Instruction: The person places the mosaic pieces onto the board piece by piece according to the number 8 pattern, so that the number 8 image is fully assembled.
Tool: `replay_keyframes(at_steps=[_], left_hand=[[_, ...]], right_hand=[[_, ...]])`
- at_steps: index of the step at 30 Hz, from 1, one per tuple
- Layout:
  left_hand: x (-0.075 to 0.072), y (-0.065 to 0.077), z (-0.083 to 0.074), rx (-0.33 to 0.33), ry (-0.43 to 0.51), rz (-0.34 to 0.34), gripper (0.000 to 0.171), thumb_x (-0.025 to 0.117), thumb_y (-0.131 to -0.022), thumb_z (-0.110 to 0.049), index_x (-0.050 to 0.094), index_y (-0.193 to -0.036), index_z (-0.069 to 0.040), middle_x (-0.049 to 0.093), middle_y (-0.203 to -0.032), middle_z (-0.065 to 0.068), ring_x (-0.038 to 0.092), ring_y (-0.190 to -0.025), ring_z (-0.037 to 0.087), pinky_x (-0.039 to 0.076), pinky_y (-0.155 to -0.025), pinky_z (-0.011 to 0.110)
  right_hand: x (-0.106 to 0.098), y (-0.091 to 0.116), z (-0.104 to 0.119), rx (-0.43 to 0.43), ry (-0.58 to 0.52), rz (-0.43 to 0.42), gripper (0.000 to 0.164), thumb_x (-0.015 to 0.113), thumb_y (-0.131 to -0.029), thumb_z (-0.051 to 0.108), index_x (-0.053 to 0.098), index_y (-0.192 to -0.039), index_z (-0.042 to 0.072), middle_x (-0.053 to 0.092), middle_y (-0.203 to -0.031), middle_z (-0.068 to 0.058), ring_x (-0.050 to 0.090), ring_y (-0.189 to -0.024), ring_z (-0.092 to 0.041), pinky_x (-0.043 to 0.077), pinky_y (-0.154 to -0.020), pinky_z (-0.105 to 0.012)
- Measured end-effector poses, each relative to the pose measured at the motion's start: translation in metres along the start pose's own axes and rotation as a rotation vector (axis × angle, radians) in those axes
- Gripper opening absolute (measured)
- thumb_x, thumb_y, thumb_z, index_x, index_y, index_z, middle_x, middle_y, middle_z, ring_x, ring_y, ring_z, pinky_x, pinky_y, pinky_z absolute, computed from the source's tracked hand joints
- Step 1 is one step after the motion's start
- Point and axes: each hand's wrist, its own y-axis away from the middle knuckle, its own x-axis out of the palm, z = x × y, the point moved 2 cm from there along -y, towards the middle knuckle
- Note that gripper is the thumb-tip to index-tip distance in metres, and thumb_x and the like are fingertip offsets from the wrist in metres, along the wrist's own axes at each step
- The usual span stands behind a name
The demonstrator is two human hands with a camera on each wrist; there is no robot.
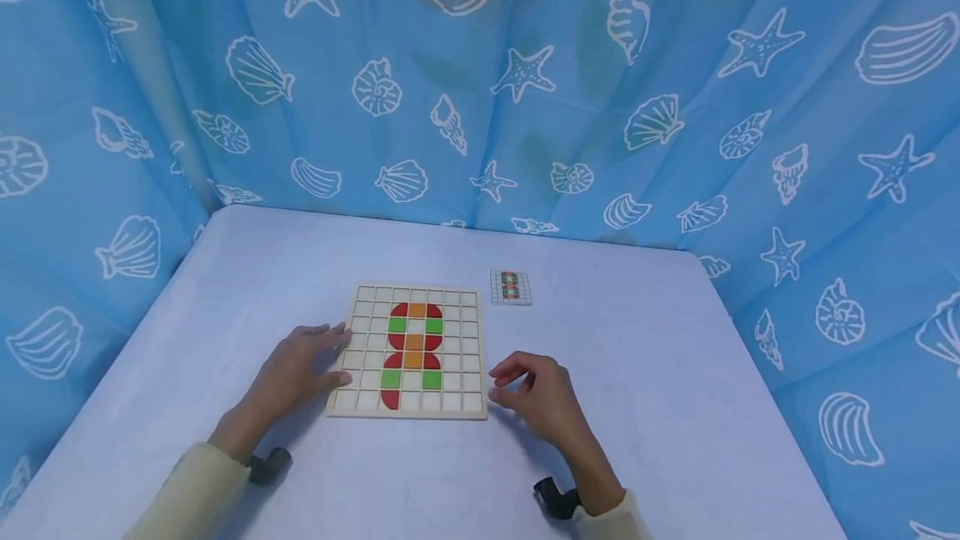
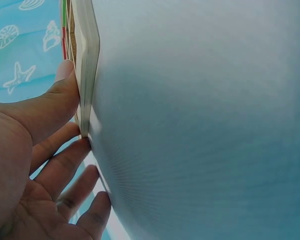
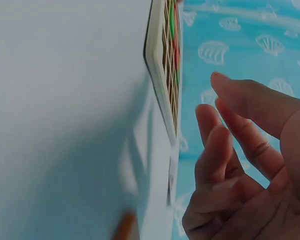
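A wooden grid board lies flat on the table, bearing red rounded tiles, green square tiles and orange square tiles arranged in a looped figure. My left hand rests along the board's left edge, its fingers spread. In the left wrist view the thumb lies against the rim, with the other fingers reaching past the corner. Just off the right edge hovers my right hand, fingers bent loosely. In the right wrist view its thumb stands apart from the fingertips, and nothing shows between them.
Behind the board's right corner lies a small pattern card with a similar figure printed on a grid. A white cloth covers the table. Blue shell-print curtains hang at the back and sides.
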Motion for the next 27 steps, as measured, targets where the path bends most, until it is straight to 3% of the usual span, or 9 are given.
replay_keyframes(at_steps=[7, 14, 27], left_hand=[[0.001, -0.001, 0.001, -0.004, 0.002, -0.002, 0.074, 0.091, -0.084, -0.02, 0.06, -0.15, -0.006, 0.058, -0.157, 0.018, 0.049, -0.147, 0.048, 0.047, -0.116, 0.065], [0.0, 0.0, 0.001, -0.003, 0.01, 0.001, 0.074, 0.091, -0.084, -0.021, 0.06, -0.15, -0.005, 0.058, -0.157, 0.018, 0.049, -0.147, 0.048, 0.047, -0.116, 0.065], [0.0, 0.0, 0.0, -0.009, 0.003, 0.0, 0.074, 0.091, -0.084, -0.02, 0.06, -0.15, -0.006, 0.058, -0.156, 0.018, 0.049, -0.147, 0.047, 0.047, -0.116, 0.065]], right_hand=[[-0.029, 0.007, -0.024, 0.047, 0.017, -0.029, 0.026, 0.09, -0.082, 0.005, 0.08, -0.101, 0.02, 0.075, -0.095, 0.0, 0.056, -0.065, -0.019, 0.049, -0.05, -0.026], [-0.051, 0.014, -0.05, 0.1, 0.127, -0.017, 0.026, 0.091, -0.082, 0.006, 0.082, -0.101, 0.022, 0.071, -0.09, 0.002, 0.055, -0.074, -0.018, 0.047, -0.062, -0.026], [-0.052, 0.019, -0.062, 0.089, 0.175, 0.017, 0.02, 0.088, -0.085, 0.006, 0.081, -0.093, 0.024, 0.068, -0.085, 0.005, 0.056, -0.08, -0.015, 0.045, -0.069, -0.026]])
